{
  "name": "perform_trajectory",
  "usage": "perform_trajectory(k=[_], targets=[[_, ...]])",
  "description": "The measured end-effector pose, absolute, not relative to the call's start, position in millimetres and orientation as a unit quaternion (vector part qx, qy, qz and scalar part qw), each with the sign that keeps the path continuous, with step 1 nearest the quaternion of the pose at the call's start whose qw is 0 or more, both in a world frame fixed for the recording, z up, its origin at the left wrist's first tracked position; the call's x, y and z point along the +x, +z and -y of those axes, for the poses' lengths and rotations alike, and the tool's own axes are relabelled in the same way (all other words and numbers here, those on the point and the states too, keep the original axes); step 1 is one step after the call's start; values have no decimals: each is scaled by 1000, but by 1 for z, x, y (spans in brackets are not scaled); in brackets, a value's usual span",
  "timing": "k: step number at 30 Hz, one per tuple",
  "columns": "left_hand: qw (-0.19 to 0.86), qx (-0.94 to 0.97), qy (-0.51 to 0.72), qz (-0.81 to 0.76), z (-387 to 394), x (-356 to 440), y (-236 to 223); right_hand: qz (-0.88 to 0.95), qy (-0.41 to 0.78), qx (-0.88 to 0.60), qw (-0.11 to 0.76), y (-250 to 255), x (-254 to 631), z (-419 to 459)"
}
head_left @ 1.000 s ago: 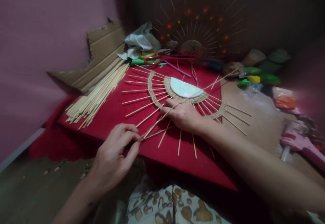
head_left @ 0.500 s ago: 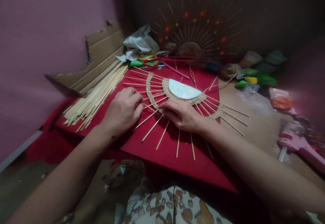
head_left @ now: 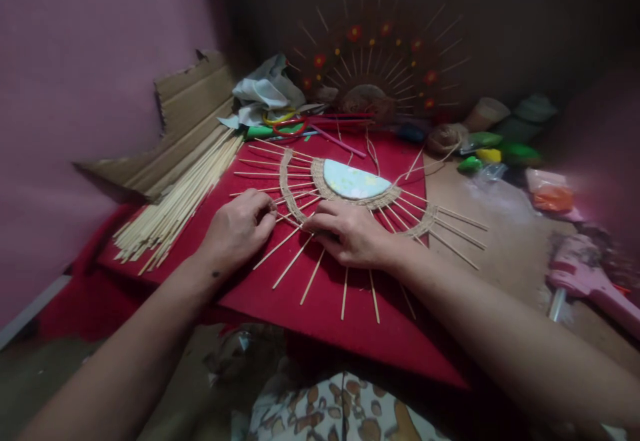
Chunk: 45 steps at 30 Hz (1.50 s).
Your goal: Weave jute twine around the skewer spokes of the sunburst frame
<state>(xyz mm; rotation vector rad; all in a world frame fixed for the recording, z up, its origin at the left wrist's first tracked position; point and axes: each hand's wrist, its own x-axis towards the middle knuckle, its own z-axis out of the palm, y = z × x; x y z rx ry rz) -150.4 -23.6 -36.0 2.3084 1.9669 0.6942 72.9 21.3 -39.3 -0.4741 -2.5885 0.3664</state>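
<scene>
On a red board [head_left: 310, 321] lies a half-round piece of thin wooden sticks [head_left: 287, 264] fanning out from a pale blue half-disc [head_left: 356, 179]. A tan twine weave rims the half-disc, and an outer woven twine band [head_left: 286, 184] crosses the sticks farther out. My left hand [head_left: 239, 227] is closed at the outer ends of the left-hand sticks, its fingertips pinching one of them. My right hand [head_left: 353, 235] is closed with its fingertips on the lower end of the woven band. Its fingers hide part of the band and sticks.
A bundle of loose sticks [head_left: 175, 201] lies at left beside torn cardboard [head_left: 193, 104]. Behind are red-handled scissors [head_left: 290, 127], a cloth [head_left: 267, 87] and a twine ball [head_left: 447, 137]. At right lies a pink glue gun [head_left: 583, 267]. A finished-looking flowered fan [head_left: 367, 97] stands at the back.
The view has shifted slightly, so the board and its things sit a little lower and more to the left. My right fingertips have shifted a little along the band's end; both hands stay closed.
</scene>
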Motion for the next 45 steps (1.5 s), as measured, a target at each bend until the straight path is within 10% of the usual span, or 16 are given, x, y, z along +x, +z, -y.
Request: perform_trajectory(k=[12, 45], targets=[[73, 600, 394, -692, 26, -157, -28, 947, 137, -180, 227, -39, 73, -21], [23, 643, 309, -700, 19, -162, -34, 918, 198, -252, 232, -12, 57, -29]])
